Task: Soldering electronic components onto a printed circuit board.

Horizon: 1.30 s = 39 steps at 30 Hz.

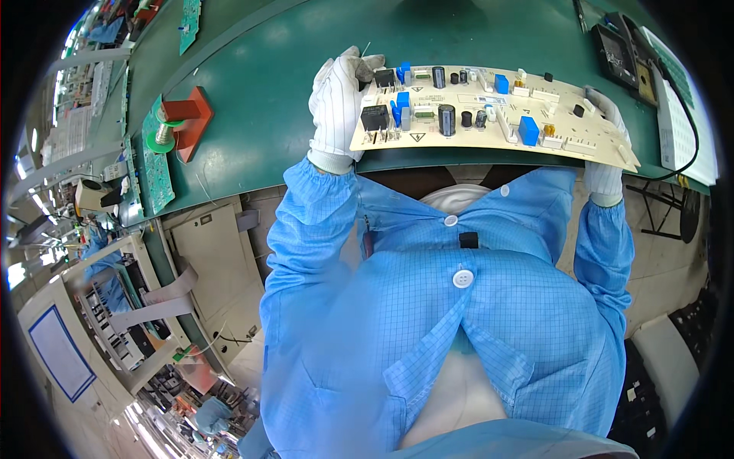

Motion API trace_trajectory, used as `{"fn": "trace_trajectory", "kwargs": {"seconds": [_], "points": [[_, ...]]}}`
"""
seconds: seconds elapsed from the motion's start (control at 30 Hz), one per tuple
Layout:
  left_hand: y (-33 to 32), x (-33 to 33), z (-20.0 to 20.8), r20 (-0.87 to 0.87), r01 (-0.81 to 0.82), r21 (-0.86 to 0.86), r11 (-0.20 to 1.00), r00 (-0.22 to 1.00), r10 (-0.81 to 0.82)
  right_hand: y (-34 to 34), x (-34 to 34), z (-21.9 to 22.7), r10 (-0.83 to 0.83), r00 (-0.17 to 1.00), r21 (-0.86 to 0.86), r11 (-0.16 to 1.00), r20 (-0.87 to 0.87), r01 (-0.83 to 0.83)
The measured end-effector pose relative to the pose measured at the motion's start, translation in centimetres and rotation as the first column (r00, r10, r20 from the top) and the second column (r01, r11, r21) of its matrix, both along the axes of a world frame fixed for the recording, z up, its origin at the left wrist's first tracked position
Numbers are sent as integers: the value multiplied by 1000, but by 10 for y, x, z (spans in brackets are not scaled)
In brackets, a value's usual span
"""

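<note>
A long cream circuit board (pixel 489 122), set with black and blue components, is held over the near edge of a green workbench (pixel 267 84). My left hand (pixel 339 107), in a white striped glove, grips the board's left end with the thumb on top. At the board's right end, my right hand (pixel 605 164), also gloved, holds the edge; most of it is hidden under the board. Blue coat sleeves run from both wrists down to my body.
A red holder with a solder spool (pixel 183 118) stands on the bench at left, beside a green circuit board (pixel 157 172). Another green board (pixel 189 23) lies farther back. A black device (pixel 623 53) and white papers (pixel 684 115) sit at right. Cabinets and other workers are at lower left.
</note>
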<state>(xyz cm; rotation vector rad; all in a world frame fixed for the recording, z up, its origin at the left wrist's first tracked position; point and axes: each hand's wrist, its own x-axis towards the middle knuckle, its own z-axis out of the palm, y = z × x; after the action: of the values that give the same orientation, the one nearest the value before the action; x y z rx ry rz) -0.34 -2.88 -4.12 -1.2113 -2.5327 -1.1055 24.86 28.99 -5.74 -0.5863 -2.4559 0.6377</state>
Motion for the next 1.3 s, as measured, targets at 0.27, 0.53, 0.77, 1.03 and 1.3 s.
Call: {"fn": "trace_trajectory", "kwargs": {"seconds": [0.27, 0.53, 0.77, 1.03, 1.3], "points": [[-1, -1, 0, 76, 7, 32, 999, 997, -9, -2, 1, 2, -7, 999, 24, 1000, -47, 8], [-4, -5, 2, -2, 15, -111, 994, 1000, -15, -10, -4, 11, -27, 993, 8, 1000, -114, 28], [1, 6, 11, -28, -3, -22, 1000, 1000, 3, -8, -1, 12, -16, 996, 210, 977, -82, 33], [14, 47, 50, 192, -202, 240, 949, 969, 158, -6, 2, 10, -122, 920, -700, 688, -373, -193], [12, 45, 62, 276, -142, 228, 963, 958, 76, 13, 3, 18, 60, 894, -543, 776, -443, -321]]}}
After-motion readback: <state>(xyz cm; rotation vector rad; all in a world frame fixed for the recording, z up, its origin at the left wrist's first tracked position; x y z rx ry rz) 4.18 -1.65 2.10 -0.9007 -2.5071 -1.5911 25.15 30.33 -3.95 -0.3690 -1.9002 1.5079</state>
